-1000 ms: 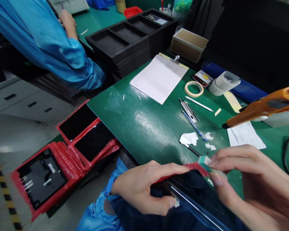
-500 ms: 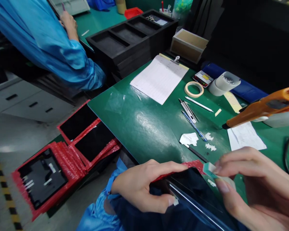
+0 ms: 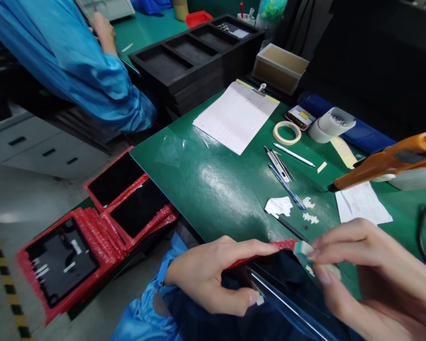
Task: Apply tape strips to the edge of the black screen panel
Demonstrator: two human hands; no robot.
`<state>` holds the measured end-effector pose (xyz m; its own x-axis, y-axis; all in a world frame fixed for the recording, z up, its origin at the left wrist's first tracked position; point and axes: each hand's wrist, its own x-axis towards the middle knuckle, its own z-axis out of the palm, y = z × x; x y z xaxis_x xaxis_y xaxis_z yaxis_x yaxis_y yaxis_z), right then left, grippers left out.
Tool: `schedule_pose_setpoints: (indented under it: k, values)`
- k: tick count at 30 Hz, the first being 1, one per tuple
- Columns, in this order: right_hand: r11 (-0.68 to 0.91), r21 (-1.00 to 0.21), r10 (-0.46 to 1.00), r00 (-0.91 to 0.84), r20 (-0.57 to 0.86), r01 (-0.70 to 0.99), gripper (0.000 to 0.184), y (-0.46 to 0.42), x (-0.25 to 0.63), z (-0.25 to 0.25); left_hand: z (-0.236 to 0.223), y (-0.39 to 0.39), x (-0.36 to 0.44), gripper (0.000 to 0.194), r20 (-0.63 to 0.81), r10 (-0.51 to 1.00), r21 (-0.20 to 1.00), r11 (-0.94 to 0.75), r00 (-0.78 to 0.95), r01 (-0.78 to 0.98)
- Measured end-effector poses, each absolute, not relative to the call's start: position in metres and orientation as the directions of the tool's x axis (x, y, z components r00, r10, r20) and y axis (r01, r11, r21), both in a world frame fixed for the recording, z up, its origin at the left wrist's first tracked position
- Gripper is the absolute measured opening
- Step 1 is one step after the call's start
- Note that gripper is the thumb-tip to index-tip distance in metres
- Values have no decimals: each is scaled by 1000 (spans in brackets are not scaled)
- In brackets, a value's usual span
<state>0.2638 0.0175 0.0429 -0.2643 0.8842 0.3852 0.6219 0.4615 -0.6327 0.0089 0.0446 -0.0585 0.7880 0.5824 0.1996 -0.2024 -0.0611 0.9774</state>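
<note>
My left hand (image 3: 213, 274) grips a glossy black screen panel (image 3: 284, 274) by its edge, fingers on top and thumb on the near side. A bright reflection runs along the panel's edge. Red bubble wrap (image 3: 286, 244) shows behind it, and a small white scrap (image 3: 260, 298) sits at my left thumb tip. Between the thumb and fingers of my right hand (image 3: 369, 274) is a small white and teal eraser (image 3: 304, 248), close to the panel's far corner. The palm side of my left hand is hidden.
On the green table (image 3: 213, 189) lie a clipboard (image 3: 237, 116), a tape roll (image 3: 287, 133), tweezers (image 3: 279, 163), pens and white scraps. An orange tool (image 3: 386, 163) hangs at right. Red-wrapped panels (image 3: 92, 232) are stacked at lower left. A co-worker's blue sleeve (image 3: 92, 80) is at upper left.
My right hand has shifted slightly left with the eraser, nearer the panel's corner. My left hand and the panel look almost unmoved.
</note>
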Motion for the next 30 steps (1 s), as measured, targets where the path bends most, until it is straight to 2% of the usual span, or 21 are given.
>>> schedule_pose_setpoints:
  k: [5,9,12,19,25,30]
  values:
    - [445,-701,895,-264,359,557,19,19,254,36,-59,46,13,66,235,571,968,-68,787,-240]
    - [425,-670,901,-213,378,608,14,20,266,46,-59,46,11,71,230,567,972,-90,791,-218]
    - [463,-641,882,-247,401,612,14,22,272,52,-61,45,10,70,271,575,960,-103,772,-260]
    - [405,-734,914,-263,309,545,17,20,255,46,-63,43,15,66,336,571,940,-156,749,-302]
    - [369,-647,921,-167,352,667,11,7,282,50,-62,41,9,71,275,546,961,-124,791,-249]
    - [412,-628,909,-250,333,660,13,5,285,50,-64,39,13,67,326,549,945,-178,770,-273]
